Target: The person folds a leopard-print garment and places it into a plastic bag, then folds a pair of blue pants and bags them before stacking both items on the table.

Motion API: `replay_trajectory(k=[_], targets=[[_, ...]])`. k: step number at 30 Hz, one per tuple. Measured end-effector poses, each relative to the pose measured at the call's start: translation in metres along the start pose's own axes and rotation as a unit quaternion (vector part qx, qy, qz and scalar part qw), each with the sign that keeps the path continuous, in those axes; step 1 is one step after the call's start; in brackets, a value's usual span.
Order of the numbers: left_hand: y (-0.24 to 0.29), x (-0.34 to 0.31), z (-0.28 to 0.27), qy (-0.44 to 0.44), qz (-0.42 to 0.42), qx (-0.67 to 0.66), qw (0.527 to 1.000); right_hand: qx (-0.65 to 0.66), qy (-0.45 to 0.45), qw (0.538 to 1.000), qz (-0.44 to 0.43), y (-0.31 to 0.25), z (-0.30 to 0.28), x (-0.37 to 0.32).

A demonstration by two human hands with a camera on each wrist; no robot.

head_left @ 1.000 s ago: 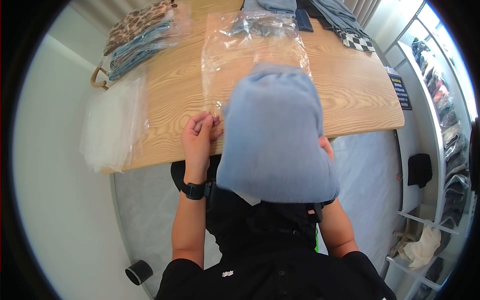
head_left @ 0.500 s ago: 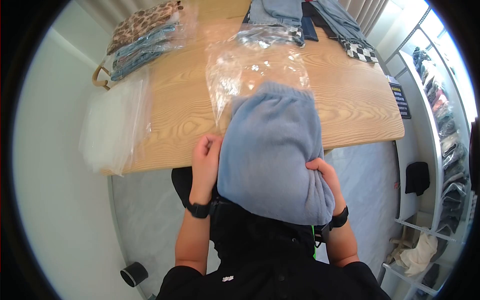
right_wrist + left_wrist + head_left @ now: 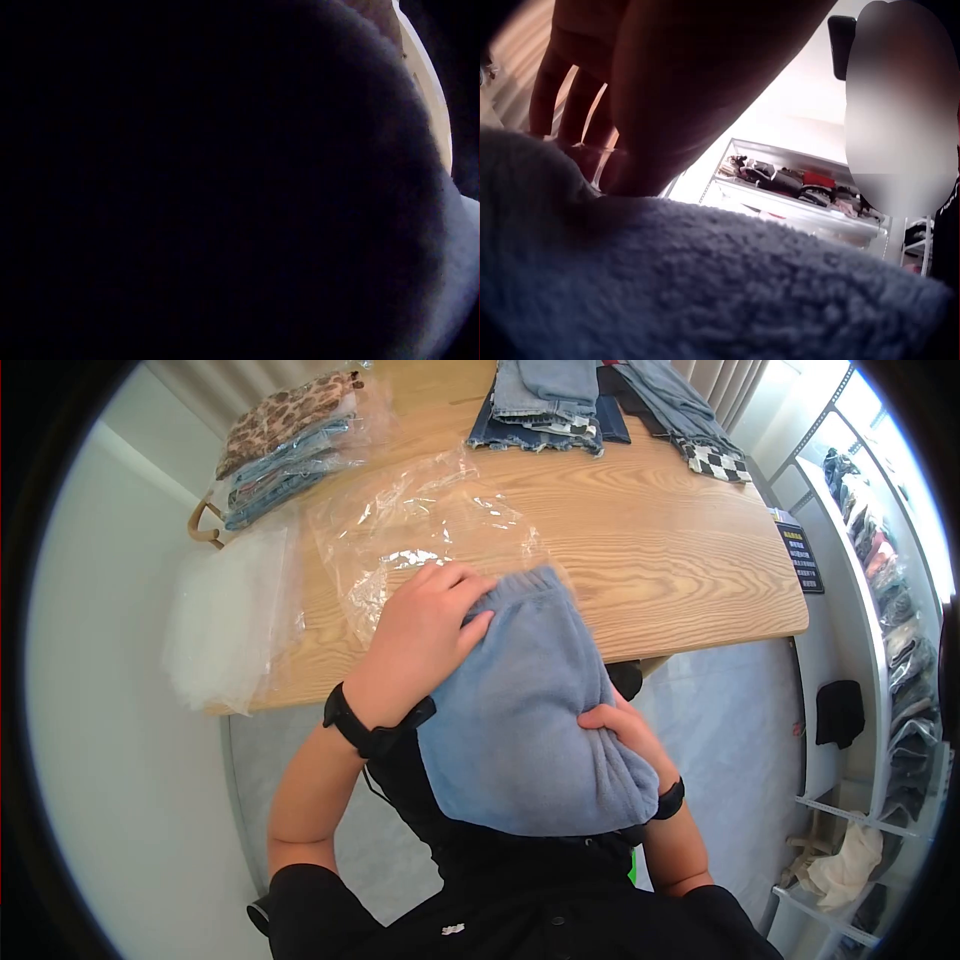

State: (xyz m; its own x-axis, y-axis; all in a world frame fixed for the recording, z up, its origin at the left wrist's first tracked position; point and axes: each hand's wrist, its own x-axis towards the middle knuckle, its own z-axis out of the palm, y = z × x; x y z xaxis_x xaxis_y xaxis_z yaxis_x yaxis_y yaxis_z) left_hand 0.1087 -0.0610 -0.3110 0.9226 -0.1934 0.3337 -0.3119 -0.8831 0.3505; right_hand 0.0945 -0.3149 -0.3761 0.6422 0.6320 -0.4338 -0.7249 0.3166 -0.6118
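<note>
A folded light-blue fleece garment (image 3: 520, 710) hangs off the near edge of the wooden table (image 3: 680, 560), its upper end lying on the tabletop. My left hand (image 3: 430, 620) lies flat on that upper end, fingers stretched toward a crumpled clear plastic bag (image 3: 400, 525) just beyond. My right hand (image 3: 615, 730) grips the garment's right edge below the table's edge. In the left wrist view the fingers (image 3: 577, 97) rest on the fleece (image 3: 705, 285). The right wrist view is almost wholly dark with the garment (image 3: 225, 187) against the lens.
Bagged clothes (image 3: 285, 445) are stacked at the back left. A pile of clear bags (image 3: 225, 610) overhangs the left edge. Folded jeans (image 3: 545, 400) and a checkered cloth (image 3: 715, 445) lie at the back. A clothes shelf (image 3: 890, 610) stands to the right.
My left hand has moved from the garment's left side up onto its top end. The plastic bag has slid left and crumpled. The garment has dropped lower, toward my body.
</note>
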Motion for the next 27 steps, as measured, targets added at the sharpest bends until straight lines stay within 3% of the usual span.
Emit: replay_trajectory(k=[2,5,7,12,14,15,16,17,18,19,21,24,25,27], targets=[[0.001,0.003,0.001,-0.037,0.021,0.047,0.998,-0.004,-0.001,1.000,-0.009,0.001,0.001,0.000],[0.013,-0.002,-0.001,0.021,0.040,0.063,0.997,-0.011,-0.016,1.000,-0.012,-0.001,0.009,0.001],[0.034,-0.007,-0.008,0.022,0.120,0.010,0.993,-0.027,-0.016,0.997,-0.072,-0.002,0.021,-0.003],[0.060,-0.042,-0.036,-0.001,0.180,0.024,0.983,-0.025,-0.051,0.990,-0.130,0.002,0.021,-0.007],[0.051,-0.054,-0.033,0.166,0.061,0.061,0.982,0.047,-0.039,0.989,-0.137,-0.001,0.015,-0.012],[0.044,-0.058,-0.023,0.175,0.064,0.071,0.980,0.062,-0.024,0.990,-0.127,-0.001,0.009,-0.013],[0.031,-0.065,-0.008,0.198,-0.076,-0.020,0.977,0.060,-0.036,0.989,-0.133,-0.002,0.003,-0.012],[0.019,-0.071,0.006,0.219,-0.212,-0.113,0.946,0.075,-0.019,0.991,-0.110,-0.004,-0.002,-0.010],[0.011,-0.076,0.015,0.180,-0.285,-0.313,0.888,0.089,-0.003,0.992,-0.088,-0.006,-0.007,-0.006],[0.002,-0.080,0.025,0.129,-0.340,-0.500,0.786,0.084,-0.018,0.992,-0.094,-0.005,-0.013,0.000],[-0.014,-0.089,0.050,0.064,-0.399,-0.572,0.714,0.109,0.040,0.992,-0.048,-0.004,-0.023,0.011],[-0.006,-0.086,0.061,0.120,-0.353,-0.549,0.748,0.164,0.079,0.983,-0.018,-0.025,-0.009,0.001],[0.000,-0.086,0.059,0.126,-0.349,-0.548,0.749,0.162,0.111,0.979,-0.048,-0.024,-0.010,0.003],[0.013,-0.086,0.053,0.147,-0.336,-0.580,0.727,0.180,0.082,0.978,-0.062,-0.034,-0.015,0.010]])
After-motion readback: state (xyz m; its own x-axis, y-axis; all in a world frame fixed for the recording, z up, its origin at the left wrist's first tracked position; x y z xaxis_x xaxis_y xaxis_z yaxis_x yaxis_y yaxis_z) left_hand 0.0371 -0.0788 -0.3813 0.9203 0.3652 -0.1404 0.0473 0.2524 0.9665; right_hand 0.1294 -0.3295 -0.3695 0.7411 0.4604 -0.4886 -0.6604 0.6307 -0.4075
